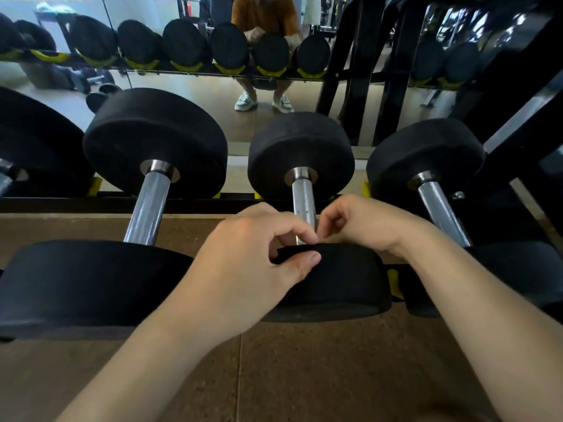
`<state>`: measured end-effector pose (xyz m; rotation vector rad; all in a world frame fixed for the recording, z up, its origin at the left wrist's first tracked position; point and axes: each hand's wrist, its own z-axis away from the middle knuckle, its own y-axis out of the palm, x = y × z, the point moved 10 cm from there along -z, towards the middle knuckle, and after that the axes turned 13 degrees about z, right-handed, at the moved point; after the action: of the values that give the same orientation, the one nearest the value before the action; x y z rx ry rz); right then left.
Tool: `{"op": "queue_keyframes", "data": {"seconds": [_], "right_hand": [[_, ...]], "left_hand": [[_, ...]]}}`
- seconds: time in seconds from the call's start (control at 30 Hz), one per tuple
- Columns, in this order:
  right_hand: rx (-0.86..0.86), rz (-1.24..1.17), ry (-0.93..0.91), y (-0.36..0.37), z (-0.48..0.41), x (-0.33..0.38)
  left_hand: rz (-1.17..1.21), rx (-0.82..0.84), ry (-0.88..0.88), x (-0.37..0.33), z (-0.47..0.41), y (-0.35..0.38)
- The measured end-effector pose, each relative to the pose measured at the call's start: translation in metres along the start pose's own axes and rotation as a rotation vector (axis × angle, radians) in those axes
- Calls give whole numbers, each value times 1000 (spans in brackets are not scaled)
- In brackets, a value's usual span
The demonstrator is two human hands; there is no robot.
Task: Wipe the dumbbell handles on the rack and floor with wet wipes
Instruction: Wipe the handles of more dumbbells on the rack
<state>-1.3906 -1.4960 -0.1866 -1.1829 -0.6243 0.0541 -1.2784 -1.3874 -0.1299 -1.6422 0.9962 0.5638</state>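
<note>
While left hand point(253, 260) and right hand point(362, 223) meet fingertip to fingertip over near end of middle handle point(303, 196), no wipe shows. Fingers of both curled tight, as if pinching something small; what, cannot tell. Handle lies on rack point(76, 205), bare knurled steel between black heads point(301, 153). Best way, likely: open wipe flat, wrap round handle, run head to head, twisting into knurling. Left handle point(146, 208), right handle point(438, 211) just beside.
</note>
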Motion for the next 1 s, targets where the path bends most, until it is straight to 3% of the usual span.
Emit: {"op": "queue_keyframes", "data": {"seconds": [0.13,0.27,0.4,0.47,0.6,0.67,0.8,0.87,1.0], "right_hand": [[-413,-120,-3,-39,-18,3],[-173,-173,-51,-5,-5,-1],[-436,-460,-49,-32,-5,-7],[-437,-505,-75,-33,-12,-1],[-284,-50,-128,-23,-2,14],[-381,122,-141,-32,-4,17],[-606,164,-144,-49,-16,25],[-568,127,-122,-46,-15,21],[-225,-14,-126,-29,-8,14]], "left_hand": [[82,-2,-59,9,-2,-2],[113,5,-71,13,0,-9],[124,-3,-75,17,2,-15],[118,5,-73,18,2,-13],[80,-21,-70,23,-11,-9],[26,-46,-78,27,-31,-5],[-105,-27,-22,25,-82,6],[-116,0,-23,30,-99,10],[-261,89,-7,34,-109,20]]}}
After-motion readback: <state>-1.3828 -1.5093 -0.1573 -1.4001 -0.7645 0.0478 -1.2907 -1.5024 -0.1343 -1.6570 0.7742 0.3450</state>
